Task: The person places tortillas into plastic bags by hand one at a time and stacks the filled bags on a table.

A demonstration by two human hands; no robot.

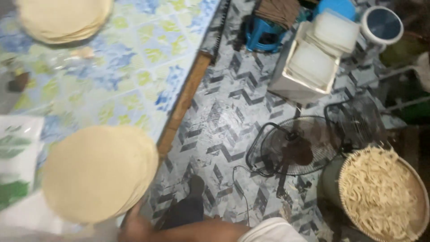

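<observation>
A stack of thin, round, pale tan sheets sits at the near edge of the table, its right rim hanging a little past the table's wooden edge strip. The sheets are flat, matte and evenly coloured, layered so that only their edges show along the right side. One hand lies just under the stack's lower rim, touching or nearly touching it; it is blurred and mostly hidden, so I cannot tell whether its fingers are spread or pinching, nor which hand it is. A bare forearm runs from it toward the bottom edge of the view.

The table wears a cloth patterned in blue, green and yellow. A second stack of round sheets rests at the far left corner, and a white and green bag lies at the near left edge.

Beside the table the floor has a grey zigzag pattern. On it lie a dismantled black fan, a white box and a basket of pale strips.
</observation>
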